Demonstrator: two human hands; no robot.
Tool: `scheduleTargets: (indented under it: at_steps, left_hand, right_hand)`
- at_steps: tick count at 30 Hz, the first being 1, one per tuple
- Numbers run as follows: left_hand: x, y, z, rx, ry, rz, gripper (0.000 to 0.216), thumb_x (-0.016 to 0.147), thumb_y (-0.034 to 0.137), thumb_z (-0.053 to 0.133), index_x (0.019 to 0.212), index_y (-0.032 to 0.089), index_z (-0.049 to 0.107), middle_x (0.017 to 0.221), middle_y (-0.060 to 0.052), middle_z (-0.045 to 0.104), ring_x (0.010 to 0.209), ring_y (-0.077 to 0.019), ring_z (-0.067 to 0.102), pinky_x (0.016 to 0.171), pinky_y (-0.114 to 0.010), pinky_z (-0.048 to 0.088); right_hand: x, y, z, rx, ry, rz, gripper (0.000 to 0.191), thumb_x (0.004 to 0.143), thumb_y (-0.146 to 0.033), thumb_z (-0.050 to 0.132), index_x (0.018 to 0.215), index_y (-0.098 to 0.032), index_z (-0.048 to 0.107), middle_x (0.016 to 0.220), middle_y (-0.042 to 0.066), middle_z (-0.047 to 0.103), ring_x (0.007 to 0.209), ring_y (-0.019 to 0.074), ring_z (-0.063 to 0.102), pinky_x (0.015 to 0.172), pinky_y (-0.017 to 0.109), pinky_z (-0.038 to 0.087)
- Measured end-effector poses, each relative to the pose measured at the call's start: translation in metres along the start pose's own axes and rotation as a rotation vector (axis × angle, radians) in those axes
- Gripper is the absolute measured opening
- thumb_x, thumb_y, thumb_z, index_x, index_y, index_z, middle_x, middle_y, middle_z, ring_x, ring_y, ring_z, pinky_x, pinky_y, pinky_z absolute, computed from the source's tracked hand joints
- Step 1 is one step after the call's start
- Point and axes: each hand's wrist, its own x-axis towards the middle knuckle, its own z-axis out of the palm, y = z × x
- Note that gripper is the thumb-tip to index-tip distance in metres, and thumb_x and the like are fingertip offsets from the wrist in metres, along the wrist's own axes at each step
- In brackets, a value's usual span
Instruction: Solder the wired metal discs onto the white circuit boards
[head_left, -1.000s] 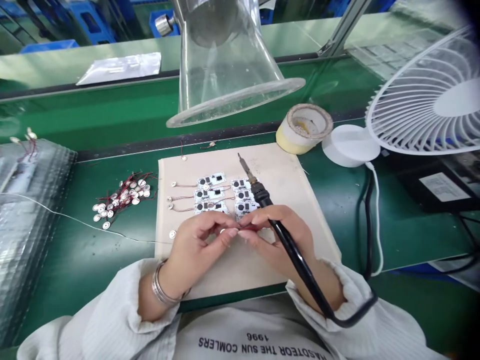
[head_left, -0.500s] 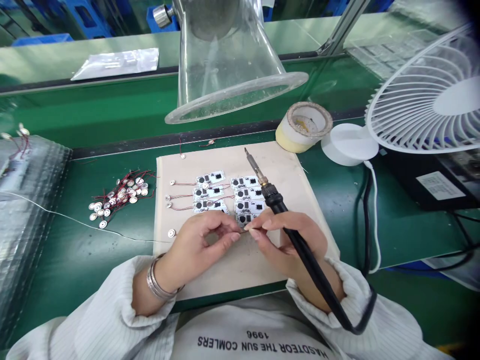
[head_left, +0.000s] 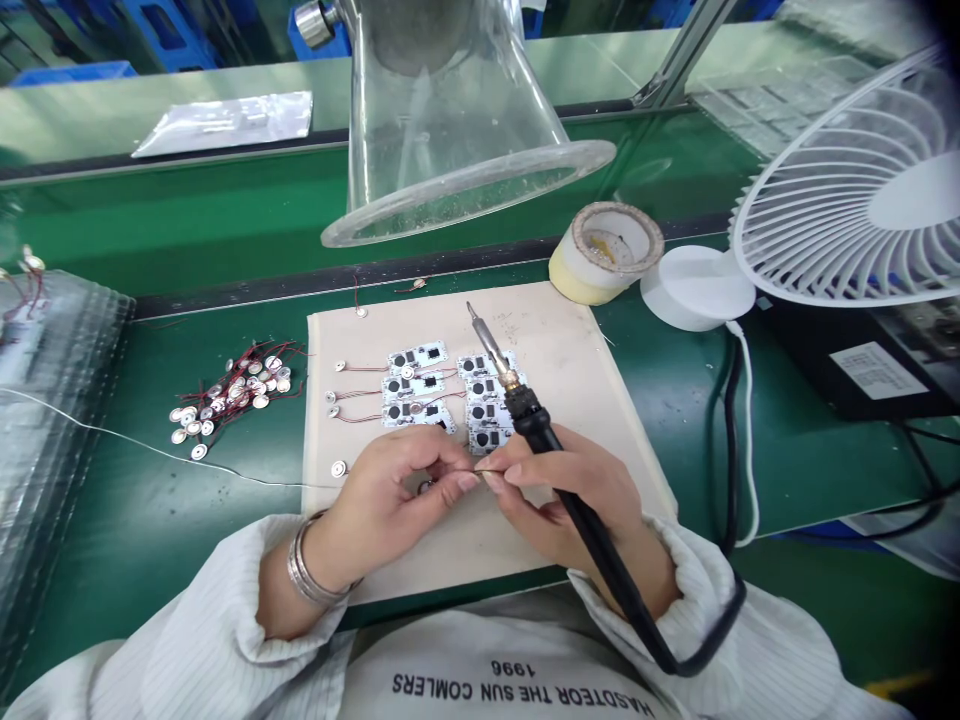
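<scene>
My left hand (head_left: 409, 480) is closed in a pinch on a thin dark red wire (head_left: 484, 471). Part of a small round disc (head_left: 426, 487) shows inside that hand. The fingertips of my right hand (head_left: 574, 485) pinch the wire's other end. Resting in the same hand is a black soldering iron (head_left: 534, 420), its tip pointing up and away over the board. Just beyond my fingers lie two columns of white circuit boards (head_left: 415, 386), several with red wires running to small round discs (head_left: 331, 397). The right column is partly covered by the iron.
A beige work board (head_left: 405, 575) lies under my hands. Left of it are a heap of wired discs (head_left: 247, 385) and a strand of solder wire (head_left: 135, 437). A clear funnel-shaped hood (head_left: 450, 140) hangs overhead. Tape rolls (head_left: 577, 275) and a white fan (head_left: 694, 285) stand at right.
My right hand and the soldering iron have shifted slightly left and down, the iron's tip moving left. The disc in my left hand now shows. The wire stays pinched between both hands.
</scene>
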Motion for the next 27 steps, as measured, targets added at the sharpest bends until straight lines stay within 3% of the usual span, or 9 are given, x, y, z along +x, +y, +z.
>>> scheduleTargets:
  at_steps: [8, 12, 15, 19, 23, 27]
  left_hand:
    - [-0.003, -0.002, 0.004, -0.028, 0.069, -0.111, 0.007, 0.089, 0.021, 0.061, 0.085, 0.017, 0.065, 0.072, 0.000, 0.066, 0.065, -0.0099, 0.060, 0.060, -0.020, 0.050]
    - [-0.004, -0.002, 0.004, -0.002, 0.113, -0.123, 0.010, 0.089, 0.021, 0.061, 0.080, 0.018, 0.063, 0.069, 0.002, 0.063, 0.062, -0.0088, 0.056, 0.058, -0.019, 0.046]
    - [-0.005, -0.004, 0.004, -0.031, 0.159, -0.134, 0.009, 0.089, 0.022, 0.061, 0.081, 0.019, 0.063, 0.070, 0.002, 0.061, 0.062, -0.0085, 0.055, 0.058, -0.019, 0.046]
    - [-0.005, -0.006, 0.006, -0.005, 0.161, -0.110, 0.008, 0.089, 0.023, 0.062, 0.082, 0.019, 0.063, 0.071, 0.002, 0.063, 0.063, -0.0093, 0.057, 0.059, -0.021, 0.046]
    - [-0.005, -0.005, 0.006, 0.021, 0.158, -0.081, 0.007, 0.089, 0.022, 0.062, 0.082, 0.019, 0.063, 0.071, 0.002, 0.064, 0.064, -0.0092, 0.058, 0.060, -0.020, 0.048]
    - [-0.005, -0.004, 0.006, 0.019, 0.141, -0.097, 0.009, 0.089, 0.022, 0.060, 0.082, 0.018, 0.063, 0.070, 0.002, 0.064, 0.063, -0.0097, 0.058, 0.059, -0.021, 0.048]
  right_hand:
    - [-0.004, 0.004, 0.007, -0.119, 0.072, 0.046, 0.029, 0.078, -0.007, 0.070, 0.096, -0.025, 0.055, 0.078, -0.003, 0.075, 0.066, 0.0147, 0.071, 0.057, 0.025, 0.058]
    - [-0.005, 0.004, 0.008, -0.173, 0.122, 0.138, 0.022, 0.079, -0.009, 0.072, 0.091, -0.024, 0.060, 0.076, -0.004, 0.073, 0.062, 0.0130, 0.069, 0.054, 0.023, 0.056]
    - [-0.006, 0.004, 0.010, -0.053, 0.156, 0.228, 0.024, 0.078, -0.008, 0.071, 0.094, -0.023, 0.062, 0.082, -0.002, 0.073, 0.067, 0.0126, 0.070, 0.057, 0.022, 0.058]
    - [-0.007, 0.004, 0.013, 0.149, 0.101, 0.279, 0.030, 0.077, -0.011, 0.075, 0.101, -0.023, 0.062, 0.090, -0.001, 0.073, 0.078, 0.0134, 0.072, 0.062, 0.021, 0.060]
    - [-0.003, 0.003, 0.012, -0.024, 0.024, 0.256, 0.021, 0.079, -0.013, 0.076, 0.092, -0.024, 0.063, 0.082, -0.005, 0.074, 0.067, 0.0090, 0.070, 0.062, 0.017, 0.058]
    - [-0.004, 0.006, 0.012, -0.126, 0.020, 0.177, 0.018, 0.084, -0.018, 0.073, 0.095, -0.024, 0.060, 0.082, -0.003, 0.076, 0.069, 0.0129, 0.072, 0.064, 0.023, 0.058]
